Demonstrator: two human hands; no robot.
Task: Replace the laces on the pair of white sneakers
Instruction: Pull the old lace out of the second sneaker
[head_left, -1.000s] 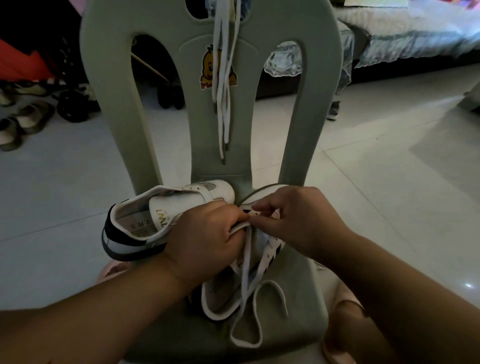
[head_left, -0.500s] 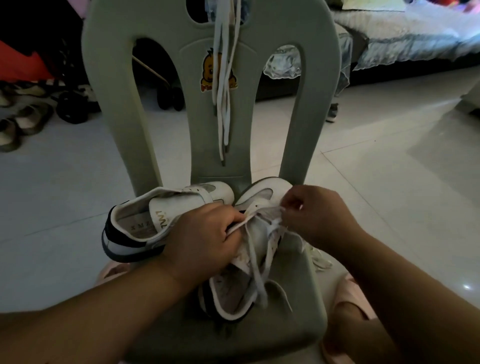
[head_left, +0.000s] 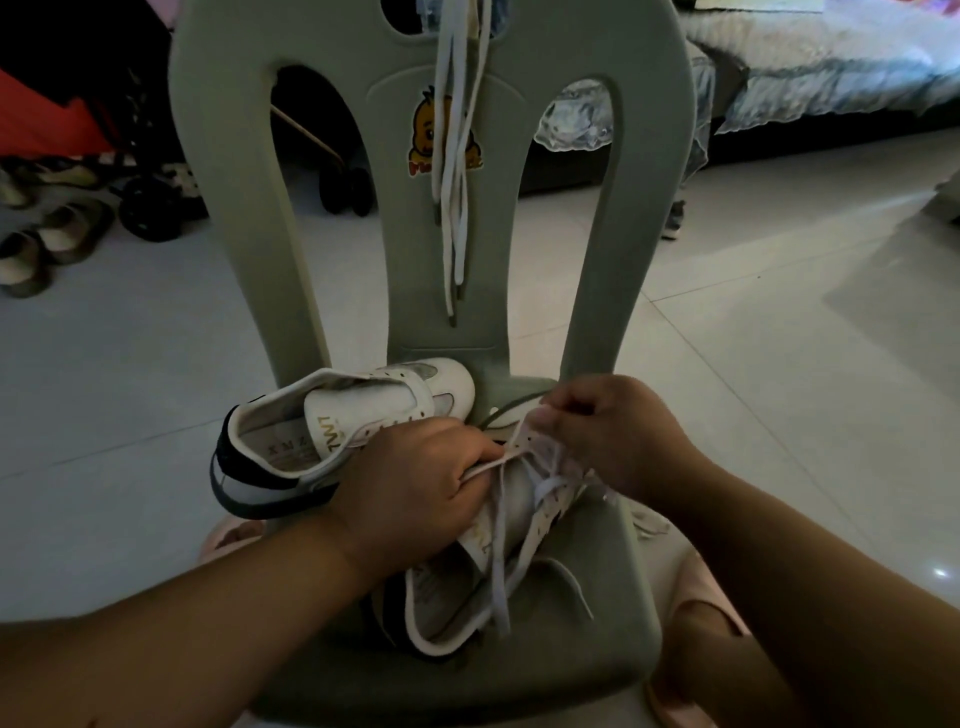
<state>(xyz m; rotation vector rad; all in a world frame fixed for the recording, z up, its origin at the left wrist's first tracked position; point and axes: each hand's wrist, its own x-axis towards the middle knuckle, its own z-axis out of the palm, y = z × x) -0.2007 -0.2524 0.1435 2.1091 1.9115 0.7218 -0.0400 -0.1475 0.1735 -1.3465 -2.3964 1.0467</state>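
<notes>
Near sneaker (head_left: 519, 525): laid on the chair (head_left: 571, 675) seat between both hands, toe pointed at the chair back, partly laced.
Left hand (head_left: 415, 488): curled over the sneaker's left side, with one strand of the lace (head_left: 498, 571) pinched at the fingertips.
Right hand (head_left: 613, 441): fingers bunched at the eyelets nearest the toe, where the lace is pinched.
Change: a second ago a long loop of lace was draped to the seat's front edge; it has since been drawn shorter, and slack is now seen off the seat's right side.
Meaning: lace is judged to have been pulled through one eyelet row; whether it is being threaded in or drawn out cannot be told.
Second sneaker (head_left: 363, 410): on its side, just left of the first, no lace seen in it.
Spare laces (head_left: 452, 156): hung over the chair back, untouched.
Progress: neither sneaker is yet finished.
</notes>
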